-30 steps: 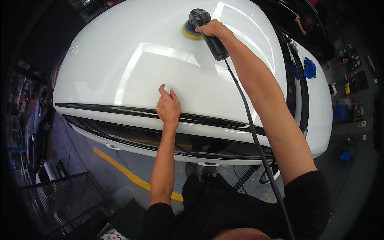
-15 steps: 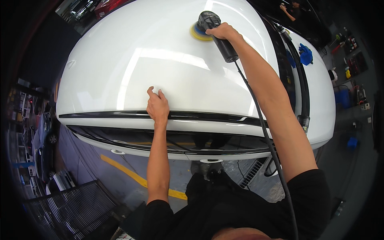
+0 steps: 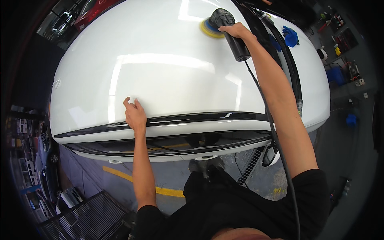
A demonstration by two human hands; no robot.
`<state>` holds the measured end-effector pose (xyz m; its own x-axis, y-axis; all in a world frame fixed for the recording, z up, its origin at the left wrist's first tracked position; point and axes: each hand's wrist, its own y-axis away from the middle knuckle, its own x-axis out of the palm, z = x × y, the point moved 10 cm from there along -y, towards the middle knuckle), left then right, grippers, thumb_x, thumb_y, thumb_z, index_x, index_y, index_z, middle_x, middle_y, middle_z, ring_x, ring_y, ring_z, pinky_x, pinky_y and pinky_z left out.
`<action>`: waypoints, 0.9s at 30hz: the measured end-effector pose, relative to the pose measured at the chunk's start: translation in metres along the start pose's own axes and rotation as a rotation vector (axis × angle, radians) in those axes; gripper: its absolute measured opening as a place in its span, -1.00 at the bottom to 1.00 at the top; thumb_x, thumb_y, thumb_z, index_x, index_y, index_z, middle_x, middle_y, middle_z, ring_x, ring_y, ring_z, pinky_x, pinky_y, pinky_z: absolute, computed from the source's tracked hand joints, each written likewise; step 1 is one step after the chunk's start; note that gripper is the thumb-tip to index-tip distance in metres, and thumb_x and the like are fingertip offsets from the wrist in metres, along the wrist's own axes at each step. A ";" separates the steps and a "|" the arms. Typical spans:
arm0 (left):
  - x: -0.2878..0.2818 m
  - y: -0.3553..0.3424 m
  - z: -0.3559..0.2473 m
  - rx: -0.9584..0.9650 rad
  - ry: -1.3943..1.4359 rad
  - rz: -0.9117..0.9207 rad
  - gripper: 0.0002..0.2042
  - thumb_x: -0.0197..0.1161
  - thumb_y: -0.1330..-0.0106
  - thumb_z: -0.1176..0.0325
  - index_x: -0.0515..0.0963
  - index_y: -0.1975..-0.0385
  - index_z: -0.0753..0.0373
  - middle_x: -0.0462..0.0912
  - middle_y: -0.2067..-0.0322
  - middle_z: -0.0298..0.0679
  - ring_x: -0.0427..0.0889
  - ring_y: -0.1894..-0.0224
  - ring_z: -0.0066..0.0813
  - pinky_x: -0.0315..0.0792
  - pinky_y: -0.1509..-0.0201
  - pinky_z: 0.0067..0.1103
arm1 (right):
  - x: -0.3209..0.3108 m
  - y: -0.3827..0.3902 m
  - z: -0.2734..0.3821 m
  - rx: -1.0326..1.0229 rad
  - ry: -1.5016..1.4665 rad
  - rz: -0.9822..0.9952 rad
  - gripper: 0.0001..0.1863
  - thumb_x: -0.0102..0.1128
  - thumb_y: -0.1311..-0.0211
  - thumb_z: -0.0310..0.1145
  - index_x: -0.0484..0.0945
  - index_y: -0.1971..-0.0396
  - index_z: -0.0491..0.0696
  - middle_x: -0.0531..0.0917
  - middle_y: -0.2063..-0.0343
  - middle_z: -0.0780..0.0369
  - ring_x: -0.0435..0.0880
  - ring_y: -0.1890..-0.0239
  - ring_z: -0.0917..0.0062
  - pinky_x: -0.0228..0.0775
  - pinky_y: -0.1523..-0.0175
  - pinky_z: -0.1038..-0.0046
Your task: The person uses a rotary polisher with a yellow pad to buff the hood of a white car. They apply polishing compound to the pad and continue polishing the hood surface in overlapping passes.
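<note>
Black flexible cord (image 3: pixel 267 106) running up just left of the right forearm. Left hand (image 3: pixel 136 115) gripping nothing, fingers loosely curling, wrist crossing the long glossy black roof rail (image 3: pixel 200 117); contact unclear. Farther out, right hand (image 3: pixel 238 31) grasping a black cylindrical polisher (image 3: pixel 237 47), its round yellow-and-blue pad (image 3: pixel 210 31) resting on the glossy white car roof (image 3: pixel 168 84). Past the windscreen, crumpled blue cloth-like item (image 3: pixel 291 37) lying.

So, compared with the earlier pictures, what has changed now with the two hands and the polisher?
The right hand has moved the polisher to the right over the white roof, nearer to the windshield. The left hand has shifted left along the black strip at the roof's edge. Nothing was taken or let go: the right hand still grips the polisher, and the left hand remains empty.
</note>
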<state>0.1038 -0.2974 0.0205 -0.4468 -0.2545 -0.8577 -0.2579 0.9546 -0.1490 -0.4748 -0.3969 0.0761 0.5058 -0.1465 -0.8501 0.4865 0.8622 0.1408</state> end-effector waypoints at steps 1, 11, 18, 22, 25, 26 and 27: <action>0.000 0.000 0.007 0.000 -0.014 -0.019 -0.60 0.09 -0.55 0.16 0.36 -0.24 0.24 0.67 0.45 -0.16 0.70 0.30 -0.05 0.50 0.14 -0.16 | -0.002 0.005 -0.003 0.004 -0.007 0.032 -0.02 0.40 0.12 0.33 0.66 -0.02 -0.33 0.73 0.05 -0.08 0.73 0.01 0.14 0.51 -0.13 0.26; 0.004 -0.001 -0.001 -0.010 -0.014 0.011 -0.60 0.07 -0.56 0.16 0.37 -0.25 0.24 0.64 0.48 -0.21 0.66 0.33 -0.13 0.48 0.13 -0.21 | -0.041 -0.002 -0.148 0.146 -0.043 -0.015 0.12 0.37 0.14 0.38 0.54 -0.19 -0.37 0.62 -0.14 -0.16 0.63 -0.14 0.10 0.40 -0.26 0.26; 0.002 0.001 -0.001 -0.012 -0.010 0.018 -0.59 0.07 -0.56 0.14 0.38 -0.25 0.24 0.66 0.45 -0.20 0.67 0.31 -0.12 0.48 0.12 -0.21 | -0.045 0.023 -0.201 0.245 -0.089 -0.037 0.18 0.41 0.20 0.35 0.48 -0.26 -0.37 0.58 -0.20 -0.12 0.62 -0.16 0.15 0.41 -0.25 0.27; 0.002 0.000 -0.005 -0.005 -0.017 0.017 -0.58 0.07 -0.55 0.12 0.37 -0.26 0.24 0.69 0.42 -0.19 0.69 0.29 -0.10 0.49 0.11 -0.21 | -0.046 0.037 -0.231 0.303 -0.162 -0.058 0.14 0.44 0.19 0.31 0.48 -0.25 -0.36 0.61 -0.15 -0.08 0.65 -0.10 0.22 0.48 -0.17 0.28; 0.004 -0.001 -0.003 0.015 0.002 0.009 -0.58 0.07 -0.55 0.12 0.37 -0.26 0.22 0.70 0.41 -0.19 0.70 0.28 -0.08 0.50 0.12 -0.19 | -0.041 0.052 -0.238 0.346 -0.202 -0.022 0.15 0.45 0.18 0.28 0.45 -0.28 -0.36 0.61 -0.13 -0.08 0.65 -0.10 0.22 0.46 -0.19 0.26; 0.004 -0.002 -0.003 0.017 -0.003 0.010 -0.58 0.07 -0.55 0.12 0.37 -0.26 0.22 0.71 0.41 -0.18 0.70 0.28 -0.07 0.50 0.13 -0.19 | -0.041 0.057 -0.234 0.354 -0.189 -0.025 0.15 0.45 0.19 0.28 0.45 -0.27 -0.36 0.61 -0.13 -0.08 0.65 -0.10 0.21 0.46 -0.19 0.26; 0.005 -0.001 -0.003 0.019 -0.008 0.011 -0.58 0.07 -0.55 0.12 0.37 -0.26 0.22 0.71 0.41 -0.18 0.71 0.28 -0.07 0.50 0.13 -0.18 | -0.041 0.063 -0.231 0.362 -0.176 -0.029 0.14 0.46 0.19 0.28 0.46 -0.27 -0.35 0.62 -0.13 -0.08 0.64 -0.11 0.20 0.45 -0.20 0.25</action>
<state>0.0995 -0.3004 0.0175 -0.4428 -0.2430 -0.8631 -0.2367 0.9601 -0.1489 -0.6296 -0.2250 0.0024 0.5875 -0.2763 -0.7606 0.7059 0.6345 0.3147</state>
